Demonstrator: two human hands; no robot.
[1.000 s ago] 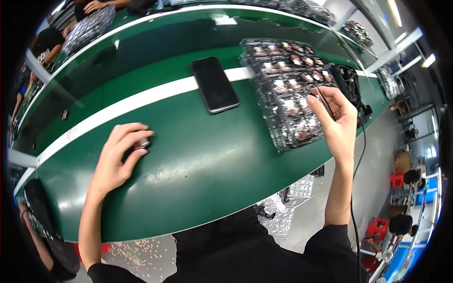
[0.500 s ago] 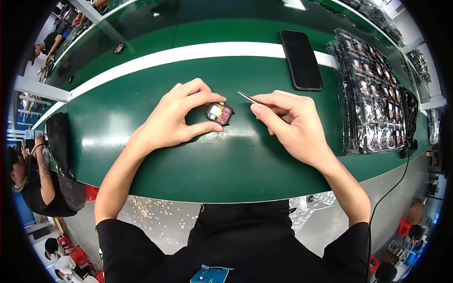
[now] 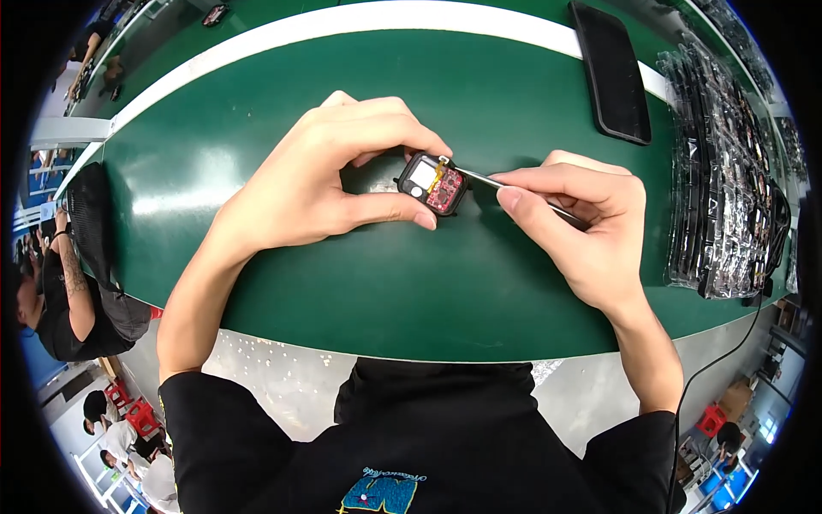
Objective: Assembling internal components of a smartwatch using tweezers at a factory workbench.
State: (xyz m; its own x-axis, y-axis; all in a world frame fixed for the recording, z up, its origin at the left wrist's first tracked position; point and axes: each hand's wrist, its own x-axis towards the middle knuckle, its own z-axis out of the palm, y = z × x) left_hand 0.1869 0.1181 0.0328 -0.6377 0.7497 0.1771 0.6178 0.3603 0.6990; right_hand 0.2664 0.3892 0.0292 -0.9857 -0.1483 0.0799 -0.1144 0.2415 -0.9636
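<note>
Between the thumb and fingers of my left hand (image 3: 342, 176) is an opened smartwatch case (image 3: 434, 183), black and roughly square. Inside it show a red circuit board, a whitish block and a bit of yellow ribbon or tape. My right hand (image 3: 591, 214) is closed on a pair of slim metal tweezers (image 3: 481, 178). Their tip reaches the upper right edge of the case, by the yellow strip; whether it grips anything there is too small to tell. Both hands are over the green table (image 3: 360, 300).
A black phone (image 3: 612, 73) lies across the white strip (image 3: 342, 32) at the back right. Stacked clear plastic trays (image 3: 715, 171) of small parts stand at the right, with a black cable (image 3: 723, 351) beside them. A black mesh item (image 3: 90, 210) and a seated person (image 3: 73, 291) are at the left.
The tweezers have come from apart to the edge of the watch case. The case now appears turned a little and larger, and the whole view has shifted.
</note>
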